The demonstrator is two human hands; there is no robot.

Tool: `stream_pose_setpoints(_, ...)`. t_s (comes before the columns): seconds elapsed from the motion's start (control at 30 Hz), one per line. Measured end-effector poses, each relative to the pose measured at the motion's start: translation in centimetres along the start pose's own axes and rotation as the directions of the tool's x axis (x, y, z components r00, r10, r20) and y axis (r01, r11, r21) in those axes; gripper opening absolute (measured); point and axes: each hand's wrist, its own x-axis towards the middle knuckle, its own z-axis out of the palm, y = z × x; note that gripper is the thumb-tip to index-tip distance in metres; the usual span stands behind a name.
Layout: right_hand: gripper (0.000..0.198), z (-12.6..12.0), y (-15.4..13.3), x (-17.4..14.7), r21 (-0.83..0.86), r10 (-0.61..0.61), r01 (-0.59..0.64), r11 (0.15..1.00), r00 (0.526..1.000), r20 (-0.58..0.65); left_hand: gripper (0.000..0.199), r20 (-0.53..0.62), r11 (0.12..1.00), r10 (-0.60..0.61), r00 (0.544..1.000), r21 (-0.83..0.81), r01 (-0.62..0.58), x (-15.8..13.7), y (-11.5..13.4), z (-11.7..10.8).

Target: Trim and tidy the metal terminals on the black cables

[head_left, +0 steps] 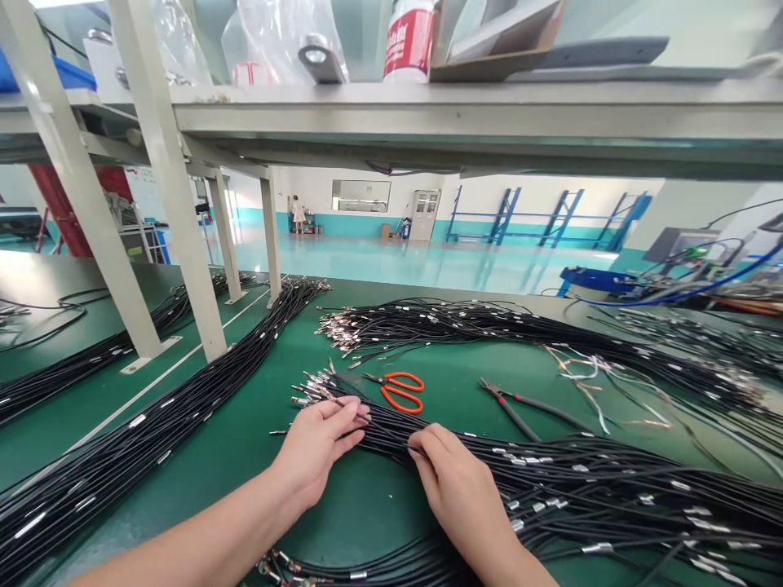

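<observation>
Can't fully see fingertips of right hand [460, 477]. Can't read white tags [578, 468], too small. Lose left forearm [201, 530], right forearm [514, 562], lower cable bundle [382, 564] at bottom edge, top of bottle [409, 45] at upper. Can't make out distant person [298, 214].

Red-labelled bottle [409, 42] on the shelf [440, 116], blue racks [505, 216] beyond.

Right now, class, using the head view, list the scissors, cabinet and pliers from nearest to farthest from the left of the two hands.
1. Scissors: just right of the left hand, slightly beyond it.
2. Pliers: farther right, past the scissors.
3. Cabinet: far in the background, across the room.
</observation>
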Motion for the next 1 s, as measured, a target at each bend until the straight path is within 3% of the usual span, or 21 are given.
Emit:
stream_pose_setpoints(0.07, 0.014, -0.5, -0.2, 0.0, 0.087, 0.026, -0.027, 0.996, 0.999, 0.020, 0.017, 0.045, 0.996, 0.030, 0.999, -0.083, -0.026, 0.7, -0.3, 0.7)
stream_pose_setpoints(0.13, 0.012, -1.1, -0.3, 0.1, 0.202, 0.063, -0.064, 0.977, 0.998, 0.010, 0.016, 0.136, 0.997, 0.058, 0.989, -0.059, -0.051, 0.9, -0.5, 1.2)
stream_pose_setpoints(0.33, 0.011, -2.9, -0.8, 0.5, 0.475, 0.240, -0.163, 0.865, 0.965, -0.105, 0.030, 0.447, 0.949, 0.001, 0.895, 0.280, -0.141, -0.1, -1.3, 1.9)
stream_pose_setpoints(0.57, 0.014, -3.6, -1.4, 1.0, 0.538, 0.295, -0.246, 0.806, 0.955, -0.006, 0.035, 0.615, 0.781, -0.133, 0.777, 0.548, -0.300, -0.9, -1.0, 2.4)
stream_pose_setpoints(0.63, 0.018, -3.7, -1.5, 1.1, 0.520, 0.304, -0.272, 0.810, 0.952, 0.024, 0.031, 0.597, 0.762, -0.124, 0.793, 0.569, -0.309, -1.0, -1.1, 2.5)
stream_pose_setpoints(0.73, 0.020, -3.7, -1.4, 1.2, 0.484, 0.335, -0.318, 0.815, 0.941, 0.054, 0.012, 0.474, 0.798, -0.039, 0.880, 0.545, -0.258, -1.2, -1.6, 2.7)
stream_pose_setpoints(0.8, 0.019, -3.5, -1.4, 1.2, 0.466, 0.338, -0.333, 0.820, 0.938, 0.076, 0.013, 0.407, 0.837, -0.013, 0.913, 0.505, -0.213, -1.2, -1.9, 2.7)
stream_pose_setpoints(1.0, 0.020, -3.0, -1.1, 1.0, 0.409, 0.311, -0.336, 0.849, 0.942, 0.128, 0.017, 0.352, 0.885, -0.020, 0.936, 0.442, -0.148, -1.2, -2.0, 2.6)
